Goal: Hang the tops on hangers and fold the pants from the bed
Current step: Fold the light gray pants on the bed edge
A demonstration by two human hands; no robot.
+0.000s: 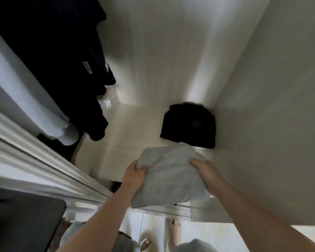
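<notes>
I hold the folded grey pants [171, 177] over the shelf's [120, 142] front edge, left hand [135, 176] and right hand [205, 171] gripping opposite sides, black pile [187, 124] just beyond, at the back right corner.

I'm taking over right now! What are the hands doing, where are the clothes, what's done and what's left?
Left hand and right hand each grip a side of the folded grey garment, held over the wardrobe shelf.
A folded black garment lies in the shelf's back right corner; dark clothes hang at left.
Done: grey garment folded, black one shelved.
Left: set the grey one down, probably beside the black. The bed is out of view.
</notes>
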